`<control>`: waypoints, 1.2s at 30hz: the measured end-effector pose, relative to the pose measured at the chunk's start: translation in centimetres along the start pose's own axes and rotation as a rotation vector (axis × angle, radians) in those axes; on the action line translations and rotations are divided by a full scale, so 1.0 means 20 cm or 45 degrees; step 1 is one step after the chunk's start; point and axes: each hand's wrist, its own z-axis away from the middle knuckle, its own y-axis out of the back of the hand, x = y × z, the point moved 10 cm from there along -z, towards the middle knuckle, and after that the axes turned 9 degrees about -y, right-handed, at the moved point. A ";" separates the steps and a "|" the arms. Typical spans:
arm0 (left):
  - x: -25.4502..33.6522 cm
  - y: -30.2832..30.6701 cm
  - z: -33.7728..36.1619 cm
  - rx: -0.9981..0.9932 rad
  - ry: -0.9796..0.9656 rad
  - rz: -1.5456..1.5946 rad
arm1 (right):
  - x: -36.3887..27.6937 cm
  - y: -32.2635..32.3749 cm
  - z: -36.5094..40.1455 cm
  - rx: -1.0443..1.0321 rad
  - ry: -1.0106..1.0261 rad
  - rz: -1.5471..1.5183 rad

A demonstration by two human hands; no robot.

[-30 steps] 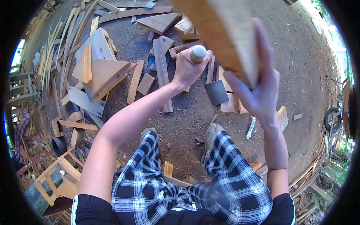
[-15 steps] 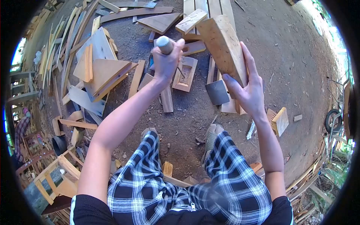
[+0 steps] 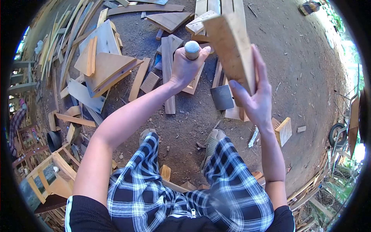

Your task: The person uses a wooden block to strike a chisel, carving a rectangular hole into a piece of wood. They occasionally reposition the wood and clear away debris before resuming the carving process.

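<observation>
My left hand [image 3: 184, 66] is wrapped round the handle of a chisel [image 3: 191, 49], whose pale round butt faces up at me. The hand hides the blade. Under it lies a small wooden piece [image 3: 189, 91] with a recess cut in it, mostly covered by the hand; only its lower and right edges show. In my right hand [image 3: 257, 98] is a thick block of wood [image 3: 228, 48], gripped at its lower end and raised beside the chisel. The block's upper end leans left toward the chisel butt, with a gap between them.
A dark square plate [image 3: 222, 98] lies on wood offcuts to the right. Stacked boards [image 3: 106, 71] and long strips [image 3: 75, 34] spread over the ground at left. Slats [image 3: 216, 5] stand beyond. A tyre [image 3: 338, 135] is at far right, and another person [image 3: 16, 121] at far left.
My left hand has moved right with the chisel, now covering the recess and the blade seen before. The raised block in my right hand has tilted slightly. The view has shifted a little.
</observation>
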 end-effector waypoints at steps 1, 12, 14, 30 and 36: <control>-0.01 0.00 0.01 0.003 0.003 -0.002 | -0.05 0.03 -0.01 0.031 0.028 -0.144; 0.02 -0.13 0.07 -0.117 -0.146 -0.009 | -0.23 0.07 0.00 0.160 0.336 0.064; 0.07 -0.15 0.07 -0.142 -0.233 -0.219 | -0.29 0.11 0.04 0.240 0.510 -0.046; 0.23 -0.39 0.28 -0.408 -0.618 -0.286 | -0.01 0.09 0.13 0.123 0.137 0.139; 0.14 -0.05 0.00 -0.028 -0.207 -0.140 | 0.05 0.15 0.11 0.223 0.090 0.062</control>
